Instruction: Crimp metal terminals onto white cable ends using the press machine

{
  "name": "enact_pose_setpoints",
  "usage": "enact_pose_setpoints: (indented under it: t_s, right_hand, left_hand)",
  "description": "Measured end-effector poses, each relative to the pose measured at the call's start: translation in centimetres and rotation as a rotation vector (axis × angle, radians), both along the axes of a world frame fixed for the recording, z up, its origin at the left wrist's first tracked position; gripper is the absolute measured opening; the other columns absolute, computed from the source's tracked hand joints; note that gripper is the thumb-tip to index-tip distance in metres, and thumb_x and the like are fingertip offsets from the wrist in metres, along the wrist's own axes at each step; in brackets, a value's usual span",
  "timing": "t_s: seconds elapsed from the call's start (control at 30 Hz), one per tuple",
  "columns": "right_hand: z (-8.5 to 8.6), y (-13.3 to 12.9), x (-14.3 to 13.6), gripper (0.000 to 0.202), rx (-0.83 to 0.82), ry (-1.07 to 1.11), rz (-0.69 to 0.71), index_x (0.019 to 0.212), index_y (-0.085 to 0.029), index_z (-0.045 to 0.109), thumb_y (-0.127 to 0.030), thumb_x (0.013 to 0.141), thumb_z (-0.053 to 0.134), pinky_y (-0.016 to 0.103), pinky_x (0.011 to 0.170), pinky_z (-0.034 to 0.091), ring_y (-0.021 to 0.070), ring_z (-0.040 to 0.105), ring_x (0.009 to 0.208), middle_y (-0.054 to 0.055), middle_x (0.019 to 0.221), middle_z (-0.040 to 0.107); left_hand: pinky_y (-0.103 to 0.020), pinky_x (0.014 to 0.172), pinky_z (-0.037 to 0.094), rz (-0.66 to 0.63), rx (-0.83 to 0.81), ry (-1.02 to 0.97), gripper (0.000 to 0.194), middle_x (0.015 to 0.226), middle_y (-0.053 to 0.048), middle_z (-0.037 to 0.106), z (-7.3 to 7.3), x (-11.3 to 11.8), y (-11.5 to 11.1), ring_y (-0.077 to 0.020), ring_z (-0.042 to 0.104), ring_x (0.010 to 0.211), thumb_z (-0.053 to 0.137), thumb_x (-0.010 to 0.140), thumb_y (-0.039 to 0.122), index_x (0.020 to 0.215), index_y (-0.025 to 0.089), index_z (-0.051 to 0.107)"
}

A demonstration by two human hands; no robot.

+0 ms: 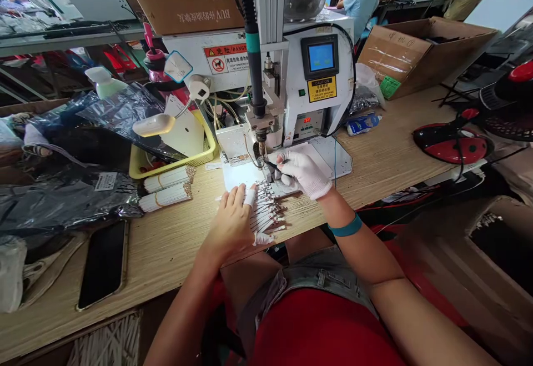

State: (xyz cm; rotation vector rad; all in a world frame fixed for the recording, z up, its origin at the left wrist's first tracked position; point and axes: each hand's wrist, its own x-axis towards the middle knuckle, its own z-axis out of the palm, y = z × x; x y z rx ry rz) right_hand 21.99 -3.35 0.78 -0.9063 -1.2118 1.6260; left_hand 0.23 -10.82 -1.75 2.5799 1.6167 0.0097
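Note:
My left hand point(232, 216) lies on the table with its fingers stretched out, white covers on the thumb and index finger. Between that thumb and index finger fans a row of short white wires point(263, 210) with small ends. My right hand point(306, 173), in a white glove, is closed around thin black tweezers point(271, 164). Their tip points at the spot under the soldering head point(261, 135) of the white machine point(320, 99). A small metal block point(267, 175) sits just below the tip. What the tip touches is too small to make out.
Left of the machine are a yellow basket point(175, 166), bundled white wires point(166, 189) and a phone point(103, 265). A small lamp point(154, 125) hangs over the basket. To the right are a glue bottle point(363, 124), a carton point(416, 55) and a red fan point(453, 144). Other people sit behind.

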Motion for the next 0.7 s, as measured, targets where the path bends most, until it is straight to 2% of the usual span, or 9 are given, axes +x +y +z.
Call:
enact_pose_setpoints:
  t_s: [0.1, 0.3, 0.4, 0.5, 0.6, 0.7]
  right_hand:
    - [-1.0, -0.1, -0.2, 0.02, -0.075, 0.133, 0.003, 0.088, -0.019, 0.053, -0.026, 0.075, 0.067, 0.017, 0.038, 0.032, 0.0069, 0.046, 0.042, -0.007, 0.056, 0.051]
    - [-1.1, -0.1, -0.4, 0.024, -0.127, 0.222, 0.003, 0.089, -0.018, 0.053, -0.023, 0.071, 0.069, 0.016, 0.036, 0.025, 0.0046, 0.041, 0.041, -0.007, 0.061, 0.049]
    - [-1.2, 0.0, 0.0, 0.023, -0.135, 0.21, 0.021, 0.088, -0.019, 0.052, -0.022, 0.072, 0.068, 0.016, 0.036, 0.024, 0.0038, 0.038, 0.04, -0.007, 0.062, 0.05]
    - [-1.4, 0.2, 0.2, 0.022, -0.12, 0.157, 0.025, 0.089, -0.019, 0.051, -0.025, 0.074, 0.066, 0.017, 0.037, 0.025, 0.0046, 0.04, 0.041, -0.006, 0.061, 0.05]
    - [-1.2, -0.2, 0.0, 0.016, -0.017, -0.018, 0.018, 0.09, -0.019, 0.051, -0.027, 0.079, 0.06, 0.018, 0.038, 0.026, 0.0066, 0.04, 0.04, -0.007, 0.058, 0.048]
    - [0.2, -1.3, 0.0, 0.009, 0.315, -0.386, -0.139, 0.089, -0.019, 0.056, -0.023, 0.082, 0.054, 0.023, 0.047, 0.037, 0.01, 0.05, 0.05, -0.001, 0.069, 0.059]
  left_hand:
    - [-0.053, 0.113, 0.022, -0.038, 0.043, -0.016, 0.102, 0.146, -0.025, 0.037, 0.1, 0.3, -0.4, -0.0404, 0.035, 0.133, 0.067, 0.065, 0.042, 0.15, 0.007, 0.022]
    - [-0.044, 0.097, 0.043, -0.08, 0.034, -0.103, 0.094, 0.13, -0.018, 0.05, 0.4, -0.2, -0.2, -0.0324, 0.047, 0.114, 0.059, 0.064, 0.015, 0.15, 0.011, 0.022]
    - [-0.04, 0.095, 0.044, -0.116, -0.032, -0.075, 0.093, 0.123, -0.014, 0.053, 0.8, 0.2, -0.4, -0.0293, 0.049, 0.109, 0.054, 0.063, 0.009, 0.15, 0.013, 0.023]
    - [-0.038, 0.095, 0.044, -0.157, -0.077, -0.053, 0.087, 0.117, -0.012, 0.055, 1.1, 1.2, -0.9, -0.0273, 0.05, 0.106, 0.052, 0.068, 0.011, 0.15, 0.014, 0.022]
    - [-0.037, 0.095, 0.044, -0.19, -0.102, -0.028, 0.084, 0.117, -0.012, 0.055, 1.5, 2.1, -1.5, -0.0266, 0.05, 0.106, 0.054, 0.072, 0.013, 0.15, 0.013, 0.021]
    - [-0.036, 0.091, 0.045, -0.179, -0.11, 0.031, 0.084, 0.113, -0.012, 0.055, 1.8, 2.6, -1.7, -0.0261, 0.051, 0.102, 0.056, 0.072, 0.013, 0.149, 0.012, 0.023]
